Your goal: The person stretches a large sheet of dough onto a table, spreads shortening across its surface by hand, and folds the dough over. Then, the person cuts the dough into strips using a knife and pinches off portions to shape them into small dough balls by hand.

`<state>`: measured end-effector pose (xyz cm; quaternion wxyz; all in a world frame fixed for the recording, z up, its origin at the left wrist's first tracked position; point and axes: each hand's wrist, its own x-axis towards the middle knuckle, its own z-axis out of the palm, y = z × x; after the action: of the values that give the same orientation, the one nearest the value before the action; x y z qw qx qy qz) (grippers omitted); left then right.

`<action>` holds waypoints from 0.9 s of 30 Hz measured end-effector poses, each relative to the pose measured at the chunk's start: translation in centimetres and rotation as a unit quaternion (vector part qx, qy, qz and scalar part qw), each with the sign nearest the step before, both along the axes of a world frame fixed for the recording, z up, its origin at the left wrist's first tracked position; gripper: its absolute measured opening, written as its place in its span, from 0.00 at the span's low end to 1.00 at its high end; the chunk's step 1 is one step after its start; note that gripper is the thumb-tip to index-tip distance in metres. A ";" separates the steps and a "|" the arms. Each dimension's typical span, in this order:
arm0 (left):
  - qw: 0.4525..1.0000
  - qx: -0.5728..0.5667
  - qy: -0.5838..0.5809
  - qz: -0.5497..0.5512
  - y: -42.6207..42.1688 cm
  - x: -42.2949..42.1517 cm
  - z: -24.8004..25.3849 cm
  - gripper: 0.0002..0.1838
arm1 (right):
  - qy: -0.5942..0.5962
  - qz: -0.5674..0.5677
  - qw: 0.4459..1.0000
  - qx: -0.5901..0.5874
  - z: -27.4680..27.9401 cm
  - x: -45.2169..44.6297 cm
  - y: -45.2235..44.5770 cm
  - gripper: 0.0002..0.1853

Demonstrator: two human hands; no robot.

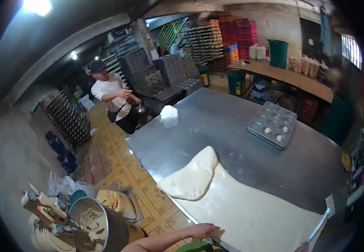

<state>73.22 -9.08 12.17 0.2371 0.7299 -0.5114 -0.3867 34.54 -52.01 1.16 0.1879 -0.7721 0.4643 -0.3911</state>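
Note:
A wide sheet of dough covers the near part of the metal table, with its far left corner folded back over itself. My left hand reaches in from the bottom, fingers stretched out at the dough's near left edge. At the bottom right only a bit of my right hand shows, closed around a long tool with a shiny shaft and a pale flat end. The tool lies across the right side of the dough; its exact kind is unclear.
Stacked muffin trays holding a few dough balls sit on the table's far right. A white floury heap is at the far left corner. A mixer bowl stands at lower left. Beyond the table's left corner stands a person.

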 end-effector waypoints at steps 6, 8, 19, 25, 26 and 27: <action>0.993 0.008 0.073 0.089 5.7 3.1 3.3 0.19 | 0.052 0.077 0.975 0.202 5.5 9.6 10.1 0.09; 0.991 -0.071 0.041 0.101 7.4 4.1 2.3 0.19 | -0.033 0.055 0.942 0.330 13.0 13.9 14.8 0.05; 0.998 0.006 0.027 0.065 0.2 5.8 -0.6 0.13 | -0.151 -0.124 0.907 0.373 15.2 3.7 17.9 0.13; 0.988 -0.150 -0.002 -0.046 -15.0 0.2 1.5 0.12 | -0.193 -0.152 0.925 0.291 13.8 -6.1 14.5 0.11; 0.988 -0.146 -0.003 -0.053 -18.1 -1.3 1.5 0.12 | -0.209 -0.161 0.913 0.310 14.2 -7.4 13.8 0.11; 0.978 -0.182 -0.040 -0.099 -21.3 -3.2 1.5 0.12 | -0.224 -0.168 0.901 0.331 14.5 -8.9 13.0 0.10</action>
<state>70.05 -30.36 13.70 0.3059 0.6352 -0.6517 -0.2797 25.65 -39.03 15.67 0.4630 -0.4679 0.6358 -0.4030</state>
